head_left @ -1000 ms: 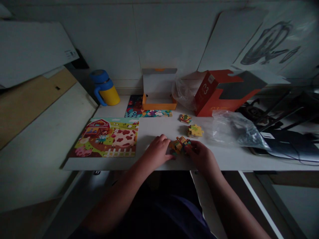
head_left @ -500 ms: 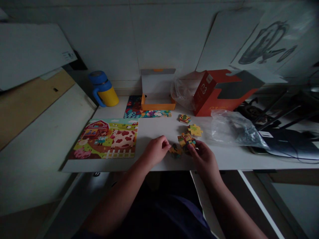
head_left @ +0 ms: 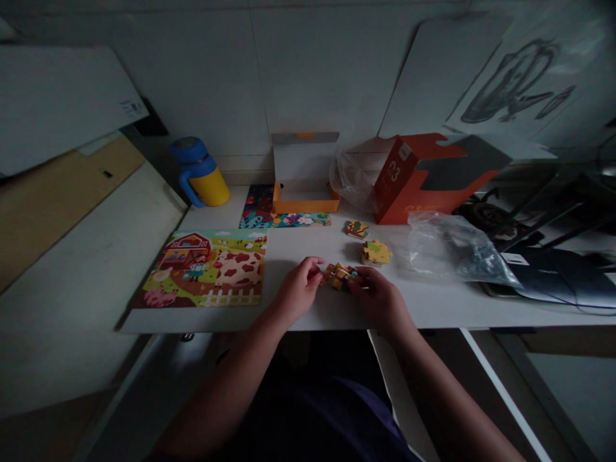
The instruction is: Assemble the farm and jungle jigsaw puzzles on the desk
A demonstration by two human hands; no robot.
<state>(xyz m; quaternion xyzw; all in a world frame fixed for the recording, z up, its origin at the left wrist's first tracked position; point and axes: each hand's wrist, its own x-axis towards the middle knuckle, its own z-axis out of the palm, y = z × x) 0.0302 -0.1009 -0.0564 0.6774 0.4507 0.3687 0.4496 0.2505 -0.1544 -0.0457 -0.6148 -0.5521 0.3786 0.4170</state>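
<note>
My left hand (head_left: 299, 290) and my right hand (head_left: 378, 296) meet over a small cluster of orange and green puzzle pieces (head_left: 339, 275) near the front of the white table (head_left: 433, 301). Both hands pinch the cluster from opposite sides, fingers curled on it. Two more loose groups of pieces lie just beyond, a yellow one (head_left: 376, 252) and a smaller one (head_left: 357, 229). A finished farm puzzle (head_left: 206, 267) with a cow and a red barn lies flat to the left.
At the back stand a blue and yellow mug (head_left: 199, 172), an open orange box (head_left: 304, 174) on a dark floral puzzle (head_left: 260, 212), and a red carton (head_left: 433, 174). Crumpled plastic bags (head_left: 452, 249) and dark cables lie at the right.
My right hand lifted some pieces apart from the cluster, then brought them back left. Both hands now close together on the pieces, a little farther from the table's front edge.
</note>
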